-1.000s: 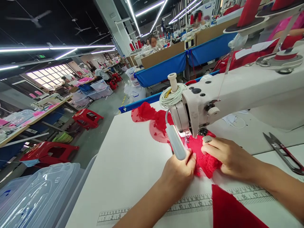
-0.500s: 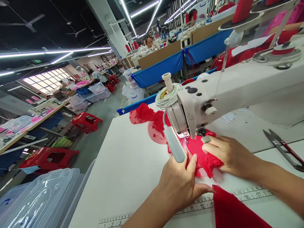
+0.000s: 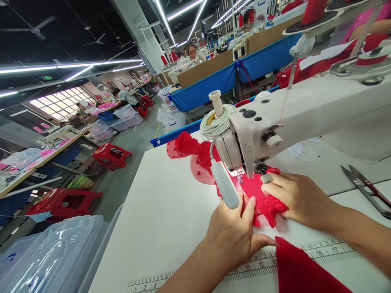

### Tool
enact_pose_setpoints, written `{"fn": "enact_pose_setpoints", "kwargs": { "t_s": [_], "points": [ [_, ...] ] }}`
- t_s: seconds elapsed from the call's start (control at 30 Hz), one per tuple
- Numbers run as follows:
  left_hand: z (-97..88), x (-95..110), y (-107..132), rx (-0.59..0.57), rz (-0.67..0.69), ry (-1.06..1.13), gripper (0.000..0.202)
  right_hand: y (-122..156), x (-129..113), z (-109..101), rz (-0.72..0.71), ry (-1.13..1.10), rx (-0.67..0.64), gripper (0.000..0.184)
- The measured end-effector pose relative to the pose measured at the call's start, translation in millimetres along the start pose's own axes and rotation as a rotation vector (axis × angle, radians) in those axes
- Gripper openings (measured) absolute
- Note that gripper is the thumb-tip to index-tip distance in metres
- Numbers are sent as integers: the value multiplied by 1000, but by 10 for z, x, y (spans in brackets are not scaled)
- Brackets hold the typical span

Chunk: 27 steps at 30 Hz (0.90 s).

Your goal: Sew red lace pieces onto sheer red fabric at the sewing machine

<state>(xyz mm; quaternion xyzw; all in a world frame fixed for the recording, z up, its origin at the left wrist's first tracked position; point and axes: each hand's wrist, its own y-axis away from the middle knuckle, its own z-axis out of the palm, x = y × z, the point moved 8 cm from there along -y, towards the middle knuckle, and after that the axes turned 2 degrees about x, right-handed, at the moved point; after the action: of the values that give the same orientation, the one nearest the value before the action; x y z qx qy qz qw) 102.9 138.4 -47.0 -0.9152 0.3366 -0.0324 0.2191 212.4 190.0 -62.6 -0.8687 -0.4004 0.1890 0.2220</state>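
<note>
One scalloped piece of red lace (image 3: 264, 201) is pinned flat on the smooth white table (image 3: 165, 219) under the cream sewing machine (image 3: 305, 110) needle, pressed by the left hand (image 3: 233, 236), thumb splayed, and the right hand (image 3: 297, 197), fingers laid together.

printed ruler (image 3: 259, 265) on the tabletop — 12, 16, 17

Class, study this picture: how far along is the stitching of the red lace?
Done: trailing lace lies behind the sewing machine needle, seemingly fed through. In hand: left hand and right hand press the red lace flat at the foot. Left: the portion under the hands; red fabric lies nearer.
</note>
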Motion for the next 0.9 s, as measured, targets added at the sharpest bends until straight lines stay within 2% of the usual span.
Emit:
{"fn": "enact_pose_setpoints", "kwargs": {
  "t_s": [0.13, 0.37, 0.57, 0.77, 0.9],
  "points": [
    [7, -12, -1, -11, 2, -12, 87, 9, 34, 13, 60, 6, 21, 18],
    [80, -84, 16, -31, -20, 5, 85, -37, 53, 29, 119, 75, -49, 23],
    [136, -161, 39, -74, -33, 6, 85, -67, 12, 31, 105, 94, -63, 22],
    [177, -135, 66, -128, -37, -25, 83, -60, 14, -6, 91, 105, -6, 17],
    [163, -122, 68, -128, -40, -46, 83, -63, 22, 13, 99, 105, -15, 18]
  ]
}}
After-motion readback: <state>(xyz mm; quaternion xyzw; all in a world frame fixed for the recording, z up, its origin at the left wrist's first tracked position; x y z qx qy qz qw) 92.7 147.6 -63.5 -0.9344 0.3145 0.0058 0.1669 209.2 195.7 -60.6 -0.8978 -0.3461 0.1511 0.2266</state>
